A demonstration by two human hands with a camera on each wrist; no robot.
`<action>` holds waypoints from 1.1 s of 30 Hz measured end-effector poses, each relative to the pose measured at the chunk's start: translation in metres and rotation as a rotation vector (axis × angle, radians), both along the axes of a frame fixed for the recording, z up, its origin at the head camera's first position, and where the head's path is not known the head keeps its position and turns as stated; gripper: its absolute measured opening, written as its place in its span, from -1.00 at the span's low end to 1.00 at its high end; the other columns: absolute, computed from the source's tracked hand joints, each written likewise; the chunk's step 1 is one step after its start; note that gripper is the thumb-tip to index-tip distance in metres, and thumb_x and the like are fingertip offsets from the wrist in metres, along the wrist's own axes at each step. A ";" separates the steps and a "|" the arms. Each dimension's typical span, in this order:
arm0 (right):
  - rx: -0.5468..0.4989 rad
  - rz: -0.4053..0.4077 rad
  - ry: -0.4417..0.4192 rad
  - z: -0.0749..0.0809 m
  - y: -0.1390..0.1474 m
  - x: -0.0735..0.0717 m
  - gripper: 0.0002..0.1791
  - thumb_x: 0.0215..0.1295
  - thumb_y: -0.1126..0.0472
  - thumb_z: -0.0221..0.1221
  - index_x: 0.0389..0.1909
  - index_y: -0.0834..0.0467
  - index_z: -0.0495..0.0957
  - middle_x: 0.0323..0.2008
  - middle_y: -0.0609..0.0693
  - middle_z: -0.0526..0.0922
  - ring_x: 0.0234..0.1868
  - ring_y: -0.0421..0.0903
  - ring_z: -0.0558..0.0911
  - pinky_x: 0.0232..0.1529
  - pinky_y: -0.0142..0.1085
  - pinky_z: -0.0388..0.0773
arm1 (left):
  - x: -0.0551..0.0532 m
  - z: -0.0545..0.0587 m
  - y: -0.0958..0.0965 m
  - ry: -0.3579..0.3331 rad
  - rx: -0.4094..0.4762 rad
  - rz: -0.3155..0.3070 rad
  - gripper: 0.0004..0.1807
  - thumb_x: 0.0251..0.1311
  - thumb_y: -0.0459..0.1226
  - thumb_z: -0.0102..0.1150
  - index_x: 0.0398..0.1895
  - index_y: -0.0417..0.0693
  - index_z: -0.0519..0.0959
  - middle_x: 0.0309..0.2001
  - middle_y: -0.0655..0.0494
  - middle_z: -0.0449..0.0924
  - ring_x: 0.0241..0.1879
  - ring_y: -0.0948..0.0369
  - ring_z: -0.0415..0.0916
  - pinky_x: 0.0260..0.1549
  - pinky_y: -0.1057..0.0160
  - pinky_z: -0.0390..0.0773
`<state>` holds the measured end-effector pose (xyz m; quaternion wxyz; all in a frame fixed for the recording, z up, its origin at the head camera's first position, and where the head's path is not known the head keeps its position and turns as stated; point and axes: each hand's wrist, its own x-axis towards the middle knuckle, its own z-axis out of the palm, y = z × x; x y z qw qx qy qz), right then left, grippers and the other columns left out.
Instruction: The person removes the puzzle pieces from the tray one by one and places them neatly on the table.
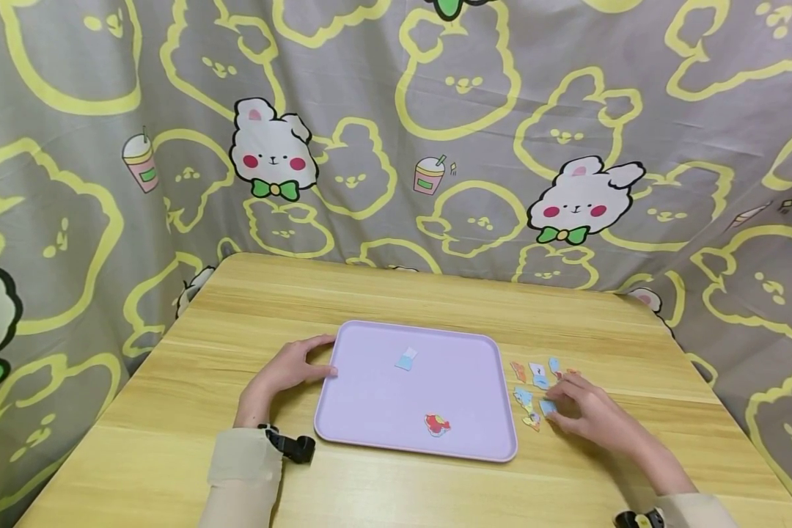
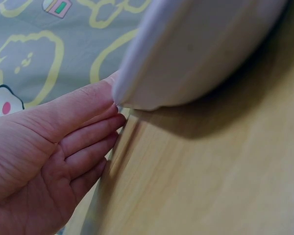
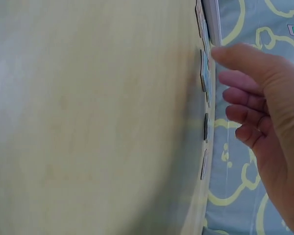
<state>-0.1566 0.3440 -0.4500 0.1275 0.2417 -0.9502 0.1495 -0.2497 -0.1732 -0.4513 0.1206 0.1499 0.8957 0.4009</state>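
Note:
A lilac tray (image 1: pixel 383 396) lies on the table. On it are a small blue-and-white cardboard piece (image 1: pixel 406 358) and a red piece (image 1: pixel 437 424). My left hand (image 1: pixel 293 367) rests at the tray's left rim, thumb touching the edge and fingers extended. In the left wrist view the left hand (image 2: pixel 63 142) meets the tray's raised side (image 2: pixel 186 54). Beside the right rim, my right hand (image 1: pixel 590 414) hovers low with bent fingers at a light blue piece (image 1: pixel 547 408). From the right wrist, the right hand (image 3: pixel 264 103) has its thumb tip close to a flat piece (image 3: pixel 204 71).
Several small picture pieces lie right of the tray, among them a blue one (image 1: pixel 523 398), an orange one (image 1: pixel 518 372) and a white-and-blue one (image 1: pixel 539 375). A patterned curtain (image 1: pixel 369 147) hangs behind the wooden table (image 1: pixel 171 411).

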 end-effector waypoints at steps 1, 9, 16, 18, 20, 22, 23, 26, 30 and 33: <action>0.001 0.011 0.018 0.000 -0.001 0.000 -0.69 -0.10 0.25 0.49 -0.28 0.06 0.65 -0.14 0.05 0.67 0.02 0.18 0.65 0.14 -0.02 0.57 | 0.000 0.000 0.000 0.001 0.000 0.000 -0.27 0.17 -0.08 0.34 0.40 -0.04 0.36 0.41 -0.19 0.33 0.45 -0.19 0.16 0.42 -0.20 0.23; -0.048 0.119 0.086 0.002 -0.017 -0.006 -0.67 -0.13 0.29 0.48 -0.27 0.12 0.65 -0.30 -0.21 0.56 -0.31 -0.38 0.44 -0.31 -0.41 0.52 | 0.000 0.000 -0.002 0.005 -0.005 0.000 -0.28 0.18 -0.09 0.34 0.40 -0.04 0.36 0.41 -0.18 0.33 0.45 -0.18 0.17 0.41 -0.21 0.23; -0.035 0.079 0.036 0.006 -0.036 -0.009 -0.68 -0.08 0.19 0.48 -0.25 0.04 0.65 -0.33 -0.24 0.54 -0.33 -0.38 0.49 -0.16 0.18 0.44 | -0.001 -0.001 -0.002 0.008 -0.005 0.000 -0.28 0.18 -0.08 0.34 0.40 -0.03 0.37 0.40 -0.18 0.34 0.45 -0.18 0.18 0.41 -0.20 0.24; -0.046 0.101 0.019 0.006 -0.042 -0.010 -0.68 -0.06 0.19 0.48 -0.24 0.05 0.64 -0.32 -0.21 0.54 -0.34 -0.34 0.50 -0.16 0.07 0.50 | 0.000 -0.001 -0.002 0.007 -0.003 0.002 -0.28 0.17 -0.08 0.34 0.40 -0.03 0.37 0.40 -0.18 0.34 0.45 -0.18 0.18 0.41 -0.20 0.24; -0.046 0.128 0.005 0.007 -0.047 -0.012 -0.68 -0.04 0.20 0.48 -0.23 0.06 0.64 -0.30 -0.19 0.55 -0.28 -0.26 0.57 -0.17 -0.14 0.59 | 0.000 -0.001 -0.002 0.006 -0.001 0.002 -0.28 0.18 -0.09 0.34 0.40 -0.03 0.37 0.40 -0.18 0.34 0.45 -0.18 0.18 0.41 -0.20 0.24; -0.045 0.156 -0.006 0.007 -0.052 -0.014 -0.70 -0.02 0.21 0.47 -0.23 0.09 0.64 -0.26 -0.15 0.59 -0.16 -0.10 0.64 -0.24 -0.29 0.63 | 0.000 -0.001 -0.002 0.007 0.000 0.001 -0.28 0.18 -0.09 0.34 0.40 -0.03 0.37 0.40 -0.18 0.34 0.45 -0.18 0.18 0.41 -0.21 0.24; -0.042 0.164 -0.012 0.007 -0.055 -0.015 -0.70 -0.02 0.21 0.47 -0.23 0.09 0.64 -0.25 -0.14 0.60 -0.10 -0.01 0.65 -0.16 -0.26 0.66 | 0.000 -0.001 -0.002 0.007 0.001 0.001 -0.28 0.18 -0.09 0.34 0.40 -0.03 0.37 0.40 -0.18 0.34 0.45 -0.18 0.18 0.41 -0.21 0.24; -0.028 0.182 -0.028 0.008 -0.062 -0.017 -0.72 0.01 0.19 0.45 -0.23 0.11 0.65 -0.22 -0.15 0.61 -0.06 0.00 0.66 -0.10 -0.23 0.66 | 0.000 -0.001 -0.002 0.008 0.002 -0.001 -0.28 0.18 -0.09 0.34 0.40 -0.04 0.36 0.40 -0.19 0.34 0.44 -0.19 0.18 0.41 -0.21 0.24; -0.030 0.220 -0.073 0.009 -0.071 -0.019 -0.72 0.08 0.17 0.42 -0.20 0.15 0.65 -0.22 -0.15 0.56 -0.24 -0.25 0.52 -0.24 -0.37 0.59 | 0.000 0.000 -0.001 0.008 0.004 0.000 -0.29 0.18 -0.09 0.34 0.40 -0.04 0.37 0.40 -0.19 0.34 0.44 -0.19 0.18 0.41 -0.21 0.24; -0.018 0.233 -0.097 0.010 -0.078 -0.021 -0.72 0.11 0.14 0.40 -0.17 0.12 0.64 -0.19 -0.16 0.56 -0.19 -0.29 0.48 -0.18 -0.38 0.59 | 0.000 0.000 -0.001 0.008 0.001 0.004 -0.29 0.17 -0.09 0.34 0.40 -0.03 0.37 0.40 -0.19 0.34 0.44 -0.19 0.18 0.41 -0.21 0.24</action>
